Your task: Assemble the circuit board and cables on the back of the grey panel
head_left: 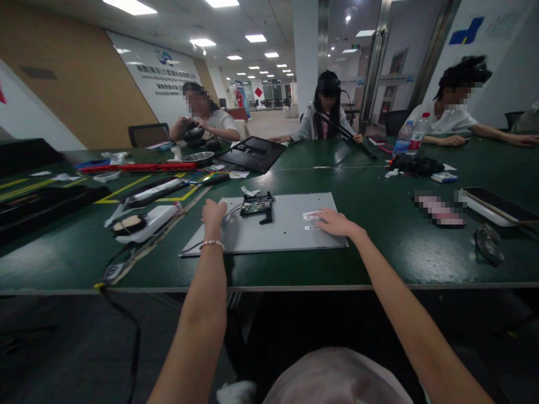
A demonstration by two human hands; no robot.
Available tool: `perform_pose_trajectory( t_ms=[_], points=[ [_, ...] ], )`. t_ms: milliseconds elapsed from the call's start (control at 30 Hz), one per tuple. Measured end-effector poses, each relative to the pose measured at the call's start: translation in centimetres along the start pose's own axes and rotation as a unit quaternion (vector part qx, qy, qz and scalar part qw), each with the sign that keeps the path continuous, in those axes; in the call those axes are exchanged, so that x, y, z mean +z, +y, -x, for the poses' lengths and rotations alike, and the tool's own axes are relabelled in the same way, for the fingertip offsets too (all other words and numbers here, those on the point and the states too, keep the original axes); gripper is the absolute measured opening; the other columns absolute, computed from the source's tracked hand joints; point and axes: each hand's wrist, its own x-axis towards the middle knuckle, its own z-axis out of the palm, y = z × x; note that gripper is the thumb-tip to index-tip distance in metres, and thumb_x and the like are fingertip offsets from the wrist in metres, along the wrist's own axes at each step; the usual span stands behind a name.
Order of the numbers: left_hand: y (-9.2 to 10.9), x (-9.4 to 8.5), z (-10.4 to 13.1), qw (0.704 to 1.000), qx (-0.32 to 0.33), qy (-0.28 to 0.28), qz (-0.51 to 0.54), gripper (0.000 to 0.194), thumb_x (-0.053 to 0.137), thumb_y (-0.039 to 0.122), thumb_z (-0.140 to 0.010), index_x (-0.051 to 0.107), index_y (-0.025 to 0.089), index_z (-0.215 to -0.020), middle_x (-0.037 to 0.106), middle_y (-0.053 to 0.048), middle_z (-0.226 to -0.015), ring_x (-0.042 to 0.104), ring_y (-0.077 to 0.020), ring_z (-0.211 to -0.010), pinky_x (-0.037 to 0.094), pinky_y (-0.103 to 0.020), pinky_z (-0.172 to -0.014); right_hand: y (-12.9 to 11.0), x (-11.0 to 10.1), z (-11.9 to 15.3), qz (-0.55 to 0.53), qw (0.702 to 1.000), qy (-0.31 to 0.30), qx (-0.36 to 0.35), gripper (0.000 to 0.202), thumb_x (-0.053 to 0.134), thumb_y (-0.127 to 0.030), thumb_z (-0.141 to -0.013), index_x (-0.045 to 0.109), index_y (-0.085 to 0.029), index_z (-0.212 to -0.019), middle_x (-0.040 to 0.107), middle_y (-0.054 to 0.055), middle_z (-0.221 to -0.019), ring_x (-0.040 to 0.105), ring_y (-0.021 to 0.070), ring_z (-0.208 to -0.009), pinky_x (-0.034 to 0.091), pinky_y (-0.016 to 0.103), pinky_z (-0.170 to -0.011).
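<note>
A flat light-grey panel (pixel 278 238) lies on the green table in front of me. On its upper part sits a small circuit board in a black bracket (pixel 256 206), and a thin dark cable (pixel 232 210) runs from it toward the left. My left hand (pixel 214 214) is closed over the panel's left side, with the cable passing into its fingers; the fingertips are partly hidden. Two white labels (pixel 311 215) are stuck near the panel's right side. My right hand (pixel 336 222) rests there with fingers stretched out, touching the panel beside the labels and holding nothing.
Left of the panel lie a white device with a cable (pixel 154 220) and a red strip (pixel 143 167). A large black cover (pixel 252 154) lies beyond it. Bottles (pixel 416 133), a pink phone (pixel 440 209) and a dark phone (pixel 501 206) are at right. Several people sit opposite.
</note>
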Motion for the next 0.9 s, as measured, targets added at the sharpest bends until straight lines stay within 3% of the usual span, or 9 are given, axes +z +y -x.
perform_pose_trajectory(
  t_ms=[133, 367, 533, 700, 900],
  points=[
    [-0.6, 0.4, -1.2, 1.000, -0.006, -0.027, 0.007, 0.059, 0.055, 0.029, -0.083, 0.050, 0.003, -0.135, 0.057, -0.030, -0.134, 0.055, -0.0407, -0.126, 0.044, -0.053, -0.101, 0.5, -0.8, -0.6, -0.091, 0.990, 0.090, 0.051, 0.056, 0.039, -0.039, -0.101, 0.042, -0.014, -0.151, 0.034, 0.013, -0.161, 0.031, 0.0234, -0.148, 0.029, 0.036, -0.117],
    [-0.7, 0.4, -1.5, 1.000, 0.018, -0.008, -0.001, 0.059, 0.054, 0.029, -0.086, 0.047, 0.004, -0.139, 0.058, -0.029, -0.134, 0.056, -0.0403, -0.126, 0.049, -0.051, -0.098, 2.1, -1.6, -1.4, -0.306, 0.927, 0.181, 0.124, 0.059, 0.023, -0.036, -0.100, 0.034, -0.014, -0.154, 0.050, 0.010, -0.150, 0.053, 0.0193, -0.132, 0.047, 0.030, -0.100],
    [0.6, 0.4, -0.5, 0.995, 0.067, -0.017, -0.068, 0.044, 0.051, 0.025, -0.086, 0.063, 0.007, -0.124, 0.065, -0.026, -0.123, 0.061, -0.0392, -0.119, 0.051, -0.049, -0.094, 4.4, -1.6, -1.7, -0.312, 0.891, 0.263, 0.200, 0.062, 0.033, -0.039, -0.096, 0.039, -0.013, -0.152, 0.048, 0.014, -0.151, 0.051, 0.0238, -0.132, 0.046, 0.031, -0.101],
    [2.0, 0.9, 0.4, 0.982, 0.095, -0.050, -0.155, 0.031, 0.052, 0.021, -0.084, 0.073, 0.008, -0.102, 0.071, -0.024, -0.111, 0.066, -0.0362, -0.108, 0.054, -0.042, -0.089, 6.5, -1.6, -2.4, -0.362, 0.841, 0.330, 0.229, 0.058, 0.046, -0.037, -0.090, 0.050, -0.014, -0.143, 0.059, 0.013, -0.140, 0.057, 0.0249, -0.125, 0.046, 0.032, -0.102],
    [2.9, 2.4, 1.6, 0.967, 0.114, -0.039, -0.227, 0.037, 0.048, 0.021, -0.088, 0.071, 0.004, -0.111, 0.068, -0.027, -0.114, 0.066, -0.0347, -0.109, 0.054, -0.040, -0.086, 7.4, -1.8, -2.0, -0.337, 0.849, 0.329, 0.239, 0.056, 0.049, -0.033, -0.089, 0.053, -0.010, -0.140, 0.060, 0.018, -0.136, 0.058, 0.0288, -0.123, 0.045, 0.034, -0.101]
  ],
)
